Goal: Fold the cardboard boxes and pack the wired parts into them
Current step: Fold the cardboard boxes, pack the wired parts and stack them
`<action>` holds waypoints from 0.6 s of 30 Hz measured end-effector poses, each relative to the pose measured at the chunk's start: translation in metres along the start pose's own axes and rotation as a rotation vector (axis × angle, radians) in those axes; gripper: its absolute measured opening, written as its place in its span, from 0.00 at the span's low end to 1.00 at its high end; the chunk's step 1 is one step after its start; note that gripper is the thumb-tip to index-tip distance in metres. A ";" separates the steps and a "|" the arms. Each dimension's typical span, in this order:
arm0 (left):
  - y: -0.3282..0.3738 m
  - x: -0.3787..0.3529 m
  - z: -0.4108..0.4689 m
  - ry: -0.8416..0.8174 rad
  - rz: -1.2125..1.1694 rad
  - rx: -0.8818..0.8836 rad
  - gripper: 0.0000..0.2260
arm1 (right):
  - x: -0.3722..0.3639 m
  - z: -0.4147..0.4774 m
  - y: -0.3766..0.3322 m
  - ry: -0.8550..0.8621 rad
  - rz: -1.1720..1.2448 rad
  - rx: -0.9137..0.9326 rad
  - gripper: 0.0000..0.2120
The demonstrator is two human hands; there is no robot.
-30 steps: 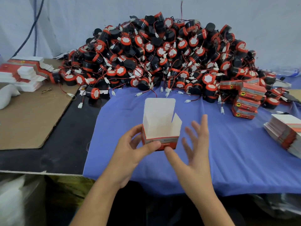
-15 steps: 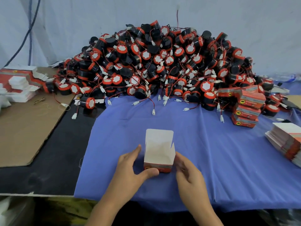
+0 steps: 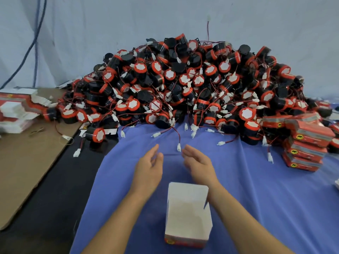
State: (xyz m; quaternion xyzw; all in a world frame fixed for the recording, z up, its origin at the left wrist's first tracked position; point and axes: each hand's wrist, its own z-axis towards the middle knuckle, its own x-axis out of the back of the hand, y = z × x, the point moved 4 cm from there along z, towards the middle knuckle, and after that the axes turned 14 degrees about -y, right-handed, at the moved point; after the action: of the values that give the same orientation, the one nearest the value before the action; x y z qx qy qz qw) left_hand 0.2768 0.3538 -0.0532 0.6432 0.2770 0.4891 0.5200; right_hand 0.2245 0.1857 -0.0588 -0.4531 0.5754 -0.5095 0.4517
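Note:
A folded red-and-white cardboard box (image 3: 188, 217) stands upright on the blue cloth (image 3: 256, 189) between my forearms, its top flaps open and its white inside showing. My left hand (image 3: 147, 167) and my right hand (image 3: 199, 163) are stretched out past it, both empty with relaxed fingers, palms facing each other. Just beyond my fingertips lies a white connector (image 3: 178, 147) on a red wire from the big heap of black-and-red wired parts (image 3: 183, 88).
Closed red boxes (image 3: 308, 142) are stacked at the right. Flat unfolded box blanks (image 3: 14, 110) lie at the left on brown cardboard (image 3: 23, 162). One loose wired part (image 3: 95, 134) sits on the black table at the cloth's left edge.
Both hands let go of the folded box, which now stands on the cloth near me. My hands have moved forward toward the heap.

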 end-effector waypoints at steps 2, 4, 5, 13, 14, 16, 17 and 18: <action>0.003 0.001 0.033 0.043 0.078 0.000 0.19 | -0.007 0.040 -0.009 0.006 -0.374 0.091 0.20; 0.004 0.002 0.064 0.065 0.125 -0.008 0.20 | -0.009 0.078 -0.016 0.027 -0.673 0.168 0.23; 0.005 0.003 0.078 0.084 0.173 -0.011 0.20 | -0.010 0.097 -0.016 0.019 -0.810 0.177 0.23; -0.010 0.009 0.170 0.128 0.262 0.081 0.17 | -0.008 0.158 -0.002 0.000 -0.883 0.117 0.23; -0.012 0.009 0.173 0.152 0.222 0.071 0.15 | -0.007 0.157 -0.001 0.004 -0.888 0.133 0.23; -0.017 0.008 0.176 0.199 0.150 0.024 0.13 | -0.005 0.155 -0.002 0.018 -0.869 0.193 0.21; -0.019 0.007 0.175 0.208 0.109 -0.003 0.13 | -0.004 0.154 -0.002 0.024 -0.857 0.220 0.20; -0.020 0.007 0.174 0.211 0.077 -0.030 0.13 | -0.004 0.153 -0.003 0.024 -0.845 0.236 0.19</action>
State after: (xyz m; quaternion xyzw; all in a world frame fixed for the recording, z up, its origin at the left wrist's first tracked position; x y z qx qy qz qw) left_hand 0.4423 0.2969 -0.0664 0.5905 0.2977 0.5779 0.4783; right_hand 0.3757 0.1627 -0.0665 -0.5880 0.2824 -0.7171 0.2455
